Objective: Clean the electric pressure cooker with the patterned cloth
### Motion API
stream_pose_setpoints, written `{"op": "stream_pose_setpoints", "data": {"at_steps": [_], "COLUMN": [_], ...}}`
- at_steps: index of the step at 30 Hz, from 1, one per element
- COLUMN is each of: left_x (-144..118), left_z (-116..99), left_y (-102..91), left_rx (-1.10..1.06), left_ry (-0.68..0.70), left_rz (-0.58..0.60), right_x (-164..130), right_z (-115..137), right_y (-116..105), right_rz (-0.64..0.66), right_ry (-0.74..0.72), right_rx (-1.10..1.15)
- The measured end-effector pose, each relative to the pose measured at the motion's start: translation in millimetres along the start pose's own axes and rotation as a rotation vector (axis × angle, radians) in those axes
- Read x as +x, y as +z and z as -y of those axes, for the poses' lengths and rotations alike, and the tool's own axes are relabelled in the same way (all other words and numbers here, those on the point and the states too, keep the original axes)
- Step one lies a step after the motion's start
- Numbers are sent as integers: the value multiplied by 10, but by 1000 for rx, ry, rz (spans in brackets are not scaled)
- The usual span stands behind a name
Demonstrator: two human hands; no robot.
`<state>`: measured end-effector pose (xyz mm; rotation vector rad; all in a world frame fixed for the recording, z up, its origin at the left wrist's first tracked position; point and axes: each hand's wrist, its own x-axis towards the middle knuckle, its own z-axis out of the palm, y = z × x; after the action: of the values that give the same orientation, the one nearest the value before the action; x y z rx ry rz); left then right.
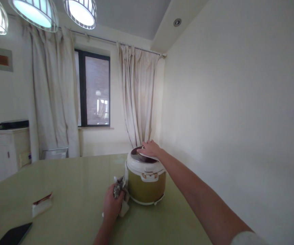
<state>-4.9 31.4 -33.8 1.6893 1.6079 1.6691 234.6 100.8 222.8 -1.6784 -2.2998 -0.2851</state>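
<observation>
Olive-green body, white collar, dark glossy panel in the lid: the cooker [146, 190] stands upright on the green table [80, 183], under your right hand [150, 149] and just beyond and to the right of your left hand [112, 200]. Your right hand is open, fingers spread loosely over the lid [138, 157], not closed round anything visible; placed there, it probably steadies the top. Your left hand is curled around a crumpled cloth [124, 208], held low beside the cooker's wall, likely bunched so that it sits firmly in the fist. The patterned patch at its top is too blurred to identify; it may be part of the cloth. Cooker appearance: rounded, lid down, white latch [150, 177] facing you, pale ring round the base. Well left of your left hand: a small packet [41, 206] and, nearer you, a dark flat object [16, 234].
</observation>
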Motion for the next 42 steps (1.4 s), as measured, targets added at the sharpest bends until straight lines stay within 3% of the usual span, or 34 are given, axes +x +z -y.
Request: {"op": "stream_pose_setpoints", "data": {"at_steps": [3, 5, 8, 12, 15, 17, 20, 26, 31, 33, 38, 42], "left_x": [153, 297, 568, 916, 1042, 1046, 960, 563, 356, 348, 417, 570], "left_z": [-180, -432, -987, -1710, -2006, -2100, -2191, -2366, -2339, -2307, -2303, -2353], "left_y": [-215, -349, -421, -199, 30, 103, 75, 25, 88, 96, 105, 101], "left_rx": [-223, -303, -372, -333, -12, 249, 449, 450, 392, 361, 271, 308], "left_ry": [-234, -253, -133, 135, 258, 284, 289, 620, 875, 871, 665, 604], "left_rz": [96, 71, 25, -50, 97, 235, 315, 402, 461, 470, 401, 392], "right_x": [-82, -124, -167, -223, -248, -247, -228, -213, -249, -264, -280, -266], "right_z": [-174, -202, -164, -133, -155, -174, -192, -202, -181, -173, -169, -180], "right_y": [1, 45, 89, 62, 41, 41, 47, 31, 13, 3, -20, -19], "right_rz": [-32, -86, -141, -194, -250, -290, -319, -287, -304, -300, -266, -226], "right_ry": [-165, -167, -59, 55, 176, 262, 310, 310, 286, 281, 267, 253], "right_rx": [21, 27, 76, 196, 276, 302, 316, 366, 347, 339, 339, 328]}}
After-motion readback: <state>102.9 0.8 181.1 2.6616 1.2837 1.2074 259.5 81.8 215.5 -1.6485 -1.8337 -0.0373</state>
